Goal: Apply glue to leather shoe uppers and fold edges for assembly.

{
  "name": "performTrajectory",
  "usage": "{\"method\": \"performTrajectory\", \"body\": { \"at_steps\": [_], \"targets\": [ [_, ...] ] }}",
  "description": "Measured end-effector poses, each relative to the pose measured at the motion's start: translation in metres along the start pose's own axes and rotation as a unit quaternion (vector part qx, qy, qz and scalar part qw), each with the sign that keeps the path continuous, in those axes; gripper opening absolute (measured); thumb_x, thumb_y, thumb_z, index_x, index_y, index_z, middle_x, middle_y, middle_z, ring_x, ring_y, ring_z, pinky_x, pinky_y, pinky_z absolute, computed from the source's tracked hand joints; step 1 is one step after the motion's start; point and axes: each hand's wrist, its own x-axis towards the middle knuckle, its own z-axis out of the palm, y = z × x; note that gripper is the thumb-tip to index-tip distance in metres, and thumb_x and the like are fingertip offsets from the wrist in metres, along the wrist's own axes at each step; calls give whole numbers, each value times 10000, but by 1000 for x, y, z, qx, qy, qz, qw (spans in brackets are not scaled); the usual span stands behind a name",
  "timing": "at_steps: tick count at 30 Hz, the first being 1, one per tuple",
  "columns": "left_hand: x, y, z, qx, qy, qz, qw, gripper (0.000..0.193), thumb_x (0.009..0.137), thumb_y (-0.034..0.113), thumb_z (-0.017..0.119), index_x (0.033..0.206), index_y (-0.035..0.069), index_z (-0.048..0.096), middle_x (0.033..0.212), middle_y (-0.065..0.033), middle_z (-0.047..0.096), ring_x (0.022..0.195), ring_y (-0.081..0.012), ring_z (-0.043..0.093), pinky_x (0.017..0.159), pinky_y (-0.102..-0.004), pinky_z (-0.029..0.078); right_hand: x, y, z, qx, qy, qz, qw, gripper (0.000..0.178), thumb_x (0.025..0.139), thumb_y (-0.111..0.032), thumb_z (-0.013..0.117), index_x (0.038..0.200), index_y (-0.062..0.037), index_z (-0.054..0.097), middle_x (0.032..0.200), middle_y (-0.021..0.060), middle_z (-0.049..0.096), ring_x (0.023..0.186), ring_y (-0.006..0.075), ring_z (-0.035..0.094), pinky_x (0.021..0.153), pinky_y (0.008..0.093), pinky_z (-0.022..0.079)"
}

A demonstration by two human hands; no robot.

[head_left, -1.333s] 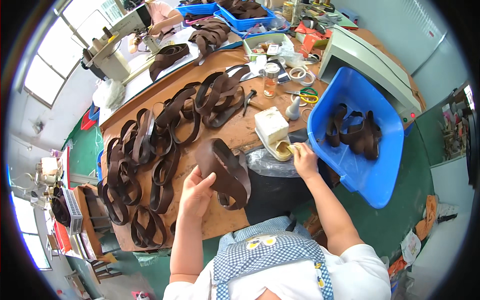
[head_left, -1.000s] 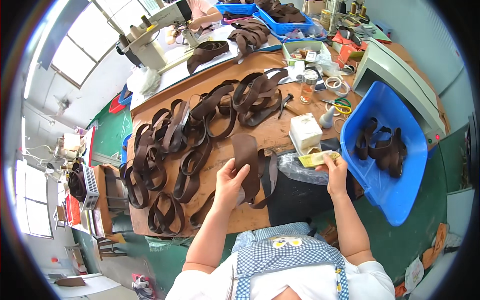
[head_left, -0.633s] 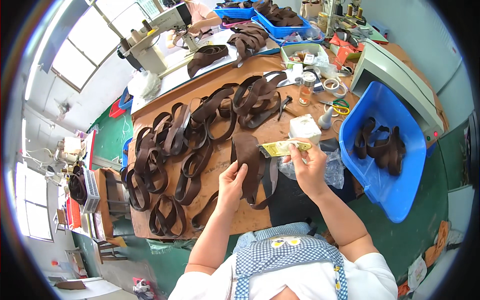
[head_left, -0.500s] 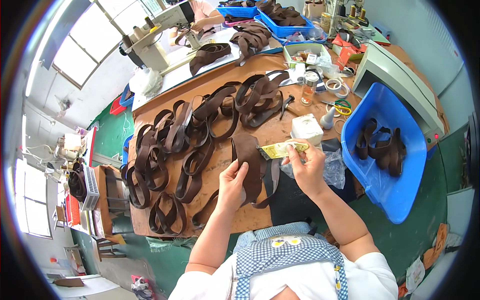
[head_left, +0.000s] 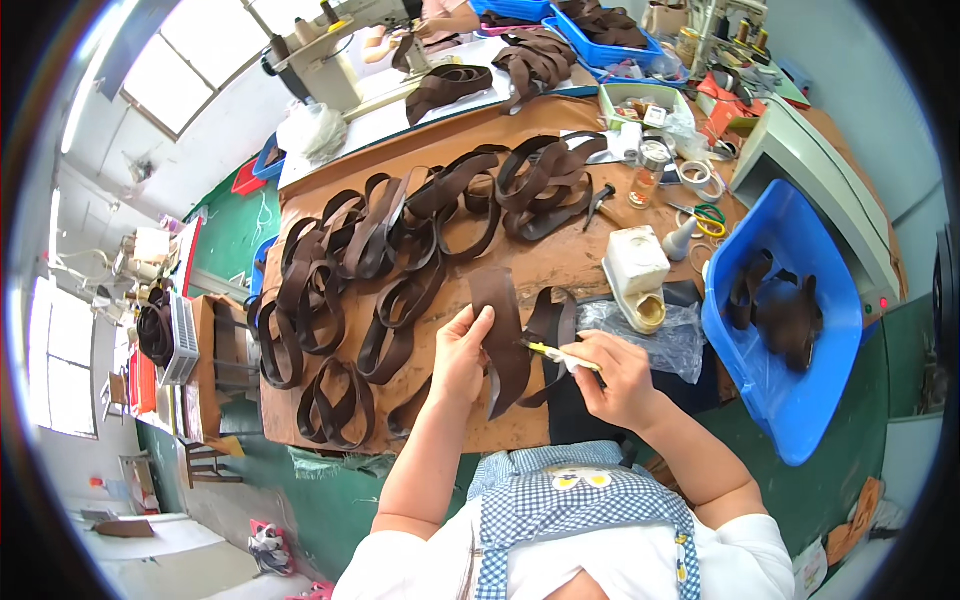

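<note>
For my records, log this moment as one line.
left hand: holds brown strap | right hand: holds yellow tool, tip at strap's edge | nearby: clear plastic, white container, blue bin

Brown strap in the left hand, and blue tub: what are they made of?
The brown strap looks like matte leather or imitation leather, judging by its dull, even face; which one, I cannot tell. The blue tub is probably smooth plastic: evenly coloured, with a pale sheen.
</note>
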Motion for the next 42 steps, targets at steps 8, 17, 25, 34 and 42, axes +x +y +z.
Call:
{"method": "performTrajectory", "body": {
  "at_steps": [8,17,25,34,42],
  "targets": [
    [1,8,-25,-66,12,17,998,237,951,65,626,1188,46,632,1099,-16,682,953,-99,650,823,-272,538,-17,11,-19,31,40,145,988,109,918,30,566,1010,24,624,878,115,653,650,163,660,638,281,527],
    [16,13,-138,-316,68,235,917,422,901,-66,577,1287,103,574,1271,-44,620,1181,-214,581,1058,-395,444,-37,28,2,57,44,241,968,102,943,30,564,1013,53,634,893,88,636,615,115,621,582,242,500],
    [81,-39,-235,-508,274,244,779,346,900,-104,542,1235,-22,575,1302,-157,597,1224,-343,546,1126,-498,410,-49,36,-1,43,46,283,957,106,944,33,557,1007,69,634,900,88,638,609,116,622,570,242,502],
    [78,-91,-302,-498,344,134,785,268,918,-113,512,1171,-198,485,1191,-292,592,1151,-412,588,1062,-476,504,-65,50,-17,17,53,309,950,90,934,34,566,972,54,645,813,80,635,587,131,635,556,253,481],
    [25,-110,-133,36,159,-67,984,364,881,14,668,1221,-26,544,1181,-159,619,1091,-293,634,921,-379,558,-125,121,-37,-90,141,353,920,88,934,10,577,977,31,651,832,93,647,591,142,642,577,277,495]
  ]
}}
